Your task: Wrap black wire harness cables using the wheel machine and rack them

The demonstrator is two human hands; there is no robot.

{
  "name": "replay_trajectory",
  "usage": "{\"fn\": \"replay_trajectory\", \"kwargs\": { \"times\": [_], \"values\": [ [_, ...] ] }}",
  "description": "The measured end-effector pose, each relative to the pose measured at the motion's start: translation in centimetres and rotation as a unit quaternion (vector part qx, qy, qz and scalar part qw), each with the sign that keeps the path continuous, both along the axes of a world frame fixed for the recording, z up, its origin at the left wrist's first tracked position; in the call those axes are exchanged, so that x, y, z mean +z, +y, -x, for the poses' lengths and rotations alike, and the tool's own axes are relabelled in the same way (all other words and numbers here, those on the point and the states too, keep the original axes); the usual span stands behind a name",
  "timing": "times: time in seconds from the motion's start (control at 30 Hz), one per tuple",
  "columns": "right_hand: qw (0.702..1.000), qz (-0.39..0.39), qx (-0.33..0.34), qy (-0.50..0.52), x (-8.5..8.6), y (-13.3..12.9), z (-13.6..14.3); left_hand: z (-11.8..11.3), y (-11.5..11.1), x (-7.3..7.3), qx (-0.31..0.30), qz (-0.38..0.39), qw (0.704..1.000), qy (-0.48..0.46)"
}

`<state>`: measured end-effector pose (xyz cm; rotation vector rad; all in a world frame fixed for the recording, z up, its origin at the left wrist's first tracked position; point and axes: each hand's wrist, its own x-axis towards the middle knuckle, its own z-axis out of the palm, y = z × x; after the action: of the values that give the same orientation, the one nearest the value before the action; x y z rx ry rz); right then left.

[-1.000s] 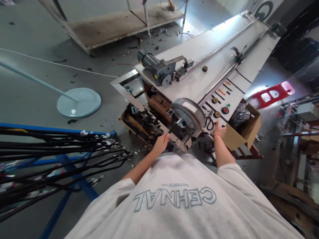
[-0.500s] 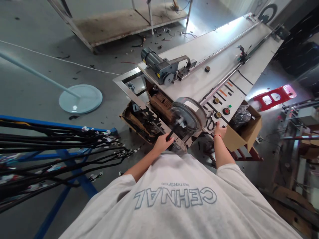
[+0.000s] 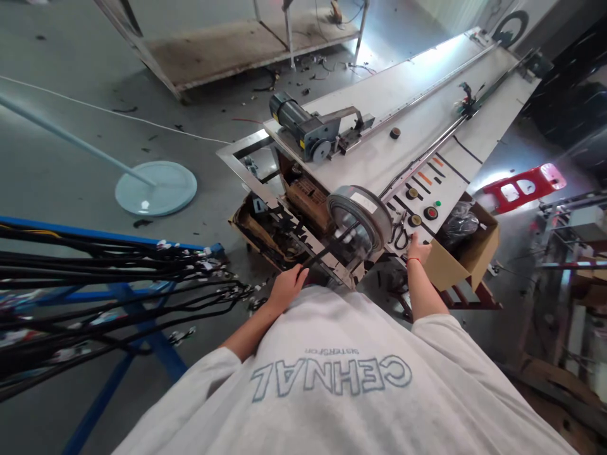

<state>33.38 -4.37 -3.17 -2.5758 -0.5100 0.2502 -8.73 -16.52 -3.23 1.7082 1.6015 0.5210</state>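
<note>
A black strand (image 3: 318,256) is gripped in the left hand (image 3: 288,287), which is held to the near left of the grey drum (image 3: 378,221). The fingers are curled closed around the strand's near end, and from there it is led up toward the drum's open face; its far end cannot be made out.

The right hand (image 3: 419,249) is rested at the edge of the white worktable (image 3: 365,164), to the right of the drum and slightly nearer than it. Its fingers are partly bent, with one pointed forward; whether anything is pinched there cannot be told. Between that hand and the drum, dark-handled scissors (image 3: 401,236) are laid on the surface. Right of the drum, two tape rolls (image 3: 415,220) are set one behind the other, with a red button (image 3: 431,213) and a green button (image 3: 438,203) mounted farther right.

Beyond the drum and to its left, a motor (image 3: 291,118) is fixed to the worktable. Well to the drum's right, an open cardboard box (image 3: 487,245) is placed, in which crumpled plastic (image 3: 459,222) is seen. Well to the drum's left, bundles of black cables (image 3: 118,264) are hung over a blue frame (image 3: 124,291).
</note>
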Motion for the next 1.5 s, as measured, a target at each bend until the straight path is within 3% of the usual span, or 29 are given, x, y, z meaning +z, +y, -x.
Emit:
{"fn": "replay_trajectory", "kwargs": {
  "times": [0.27,0.63,0.87,1.13,1.3,1.4,1.5],
  "values": [
    [1.0,0.001,-0.002,0.005,-0.1,0.0,0.0,-2.9,3.1,0.3,-0.009,-0.046,0.998,-0.032],
    [1.0,-0.004,-0.008,0.011,0.4,-0.1,0.4,-6.6,6.1,0.4,-0.03,-0.026,0.992,-0.123],
    [1.0,-0.002,-0.016,0.008,0.1,0.1,0.2,-7.2,6.0,1.2,-0.043,-0.027,0.989,-0.137],
    [1.0,0.0,0.005,-0.002,-0.5,0.1,-0.3,-7.0,6.3,0.7,-0.004,-0.008,0.992,-0.122],
    [1.0,0.001,-0.021,0.006,-0.5,0.2,-0.3,-7.2,6.2,0.9,-0.03,-0.017,0.99,-0.138],
    [1.0,0.013,-0.004,-0.002,-0.4,0.1,-0.2,-7.1,6.3,0.6,-0.014,-0.003,0.989,-0.145],
    [1.0,0.022,0.011,-0.009,-0.3,0.0,-0.1,-5.5,5.8,-0.3,-0.031,0.009,0.988,-0.153]
  ]
}}
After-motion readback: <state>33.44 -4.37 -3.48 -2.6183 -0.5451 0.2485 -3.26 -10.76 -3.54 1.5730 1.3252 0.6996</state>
